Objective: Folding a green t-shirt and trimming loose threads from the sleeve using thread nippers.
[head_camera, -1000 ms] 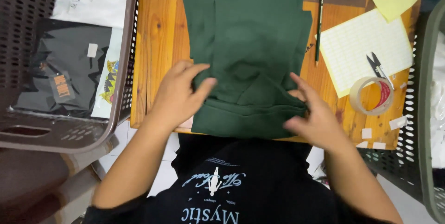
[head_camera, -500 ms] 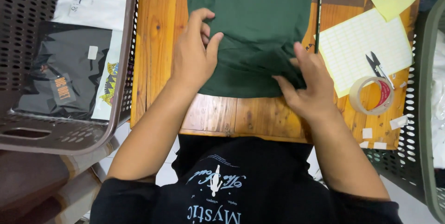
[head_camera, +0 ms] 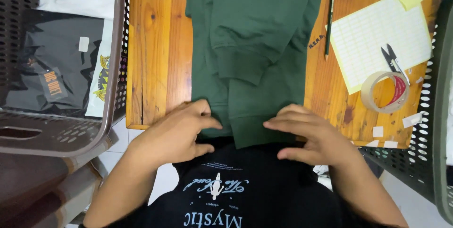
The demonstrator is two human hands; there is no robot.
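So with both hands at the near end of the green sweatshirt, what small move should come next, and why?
Probably pinch the hem and fold it up over the sleeves. The green sweatshirt lies flat on the wooden table, sleeves crossed inward, its bottom edge overhanging the near edge. The left hand and right hand rest open at the two lower corners.

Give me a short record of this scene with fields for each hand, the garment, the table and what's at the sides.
left hand: open, fingers on the garment's near edge
right hand: open, fingers on the same edge
garment: dark green, long-sleeved, folded lengthwise, cuffs lying on top
table: wooden, garment down its middle
right of garment: pencil, ruled sheet, tape roll, snips
left side: basket holding bagged clothes
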